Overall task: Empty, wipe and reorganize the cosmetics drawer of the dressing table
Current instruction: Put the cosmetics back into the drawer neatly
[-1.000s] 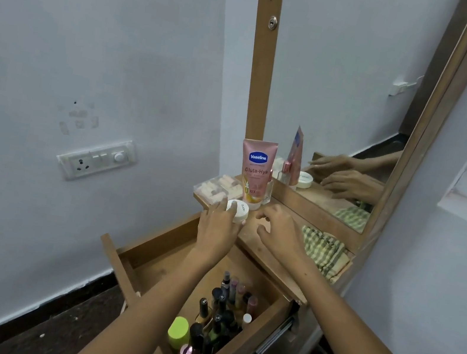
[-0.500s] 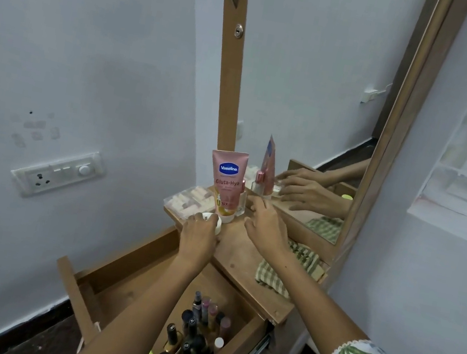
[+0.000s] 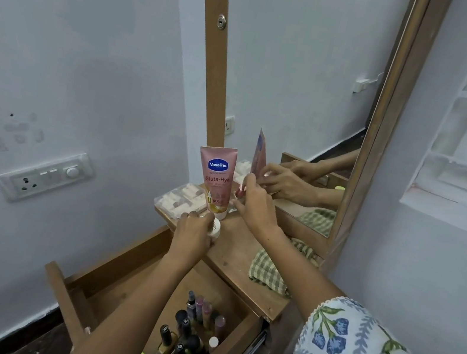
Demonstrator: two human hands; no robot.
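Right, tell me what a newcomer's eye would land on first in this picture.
First, the tall pink Vaseline lotion tube standing upright on the wooden dressing-table top, in front of the wood-framed mirror. Next, the two hands working beside it: the left hand holds a small white round jar, the right hand reaches a small pink bottle beside the tube. Below, the open wooden drawer holds a cluster of dark nail-polish bottles.

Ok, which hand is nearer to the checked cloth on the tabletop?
Right. The right hand reaches over the tabletop above the checked cloth, fingers at a small pink bottle. The left hand is across the tabletop, gripping a white jar.
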